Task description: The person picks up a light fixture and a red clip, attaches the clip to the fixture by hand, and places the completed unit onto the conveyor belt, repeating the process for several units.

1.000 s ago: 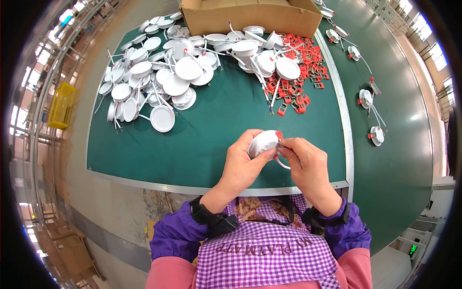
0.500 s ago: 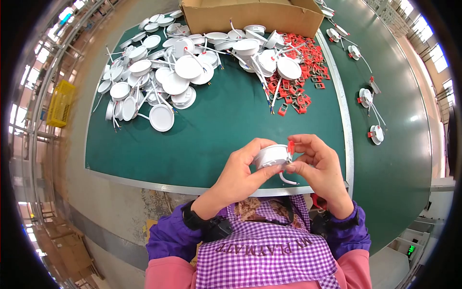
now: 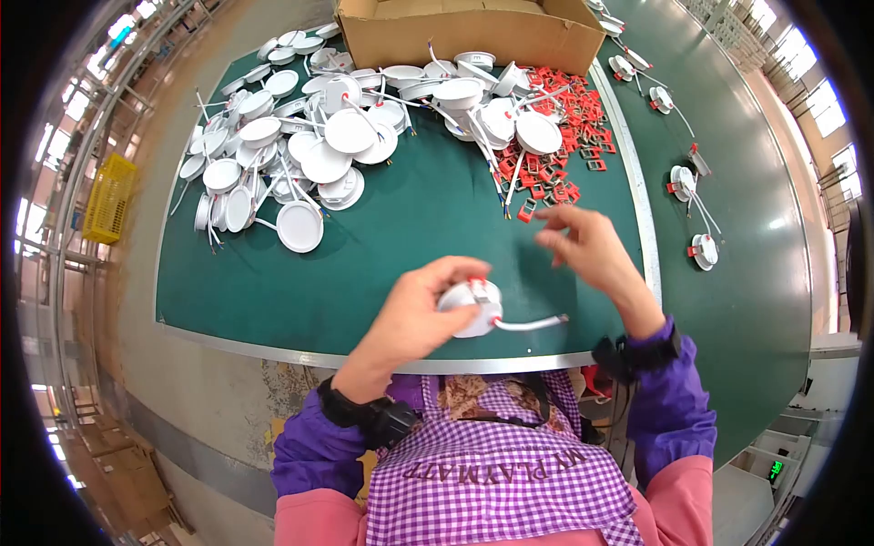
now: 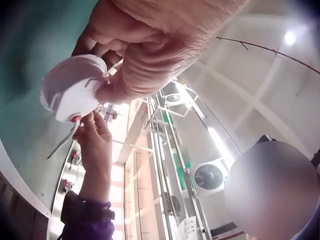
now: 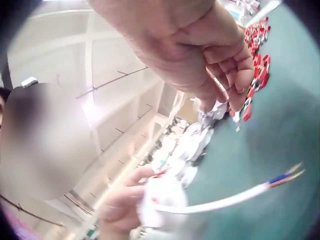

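My left hand (image 3: 410, 314) grips a white round downlight (image 3: 480, 314) by its side, over the green table near the front edge. On the downlight's far rim sits a red clip (image 3: 478, 283). A short white cable (image 5: 225, 202) leaves a red grommet and ends in bare-tipped blue and brown wires. Away from the downlight, my right hand (image 3: 592, 255) hovers with loosely bent fingers and nothing between them. Just beyond its fingertips lies the near end of a heap of red clips (image 3: 596, 136) with metal springs.
A large heap of white downlights (image 3: 323, 159) with cables covers the table's back left. Behind it stands an open cardboard box (image 3: 469, 41). To the right, past a metal edge strip (image 3: 628, 155), a second green surface holds several downlights with red clips (image 3: 703, 251).
My right hand has let go of the downlight's clip and moved up toward the red clips. The left hand has shifted left and turned the downlight, so its clip now faces away from me.
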`<move>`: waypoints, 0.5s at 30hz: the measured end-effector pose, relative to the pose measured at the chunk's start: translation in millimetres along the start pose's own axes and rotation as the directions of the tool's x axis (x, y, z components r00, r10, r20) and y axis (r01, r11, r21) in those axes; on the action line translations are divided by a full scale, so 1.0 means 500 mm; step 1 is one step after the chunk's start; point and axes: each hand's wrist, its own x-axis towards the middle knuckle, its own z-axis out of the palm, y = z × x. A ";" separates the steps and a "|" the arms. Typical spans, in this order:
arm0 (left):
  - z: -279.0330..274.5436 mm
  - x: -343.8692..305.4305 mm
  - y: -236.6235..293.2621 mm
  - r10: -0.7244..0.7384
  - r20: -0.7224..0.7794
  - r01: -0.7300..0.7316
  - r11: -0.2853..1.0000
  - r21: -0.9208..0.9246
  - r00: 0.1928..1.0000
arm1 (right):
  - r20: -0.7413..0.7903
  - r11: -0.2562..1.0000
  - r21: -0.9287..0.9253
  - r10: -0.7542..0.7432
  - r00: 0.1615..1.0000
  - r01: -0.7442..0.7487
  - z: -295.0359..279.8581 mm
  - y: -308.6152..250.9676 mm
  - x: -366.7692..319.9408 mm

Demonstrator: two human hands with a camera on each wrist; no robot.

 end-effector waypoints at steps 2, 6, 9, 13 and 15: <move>-0.029 -0.008 -0.008 0.027 -0.118 -0.051 0.978 -0.201 0.993 | -0.057 0.994 -0.100 0.026 0.998 -0.031 -0.006 0.017 0.039; -0.058 -0.029 0.010 -0.065 -0.277 -0.036 0.938 -0.345 0.959 | -0.087 0.911 -0.409 -0.105 0.991 0.061 0.016 0.021 0.081; -0.065 -0.034 0.010 -0.185 -0.236 -0.021 0.745 -0.666 0.954 | -0.083 0.810 -0.580 -0.166 0.983 0.088 0.036 0.035 0.095; -0.058 -0.031 -0.036 -0.288 -0.049 0.144 0.611 -0.779 0.956 | -0.074 0.847 -0.532 -0.059 0.996 0.011 0.038 0.028 0.097; -0.041 -0.023 -0.038 -0.280 -0.110 0.133 0.720 -0.681 0.954 | -0.059 0.866 -0.499 -0.053 0.997 0.016 0.037 0.029 0.092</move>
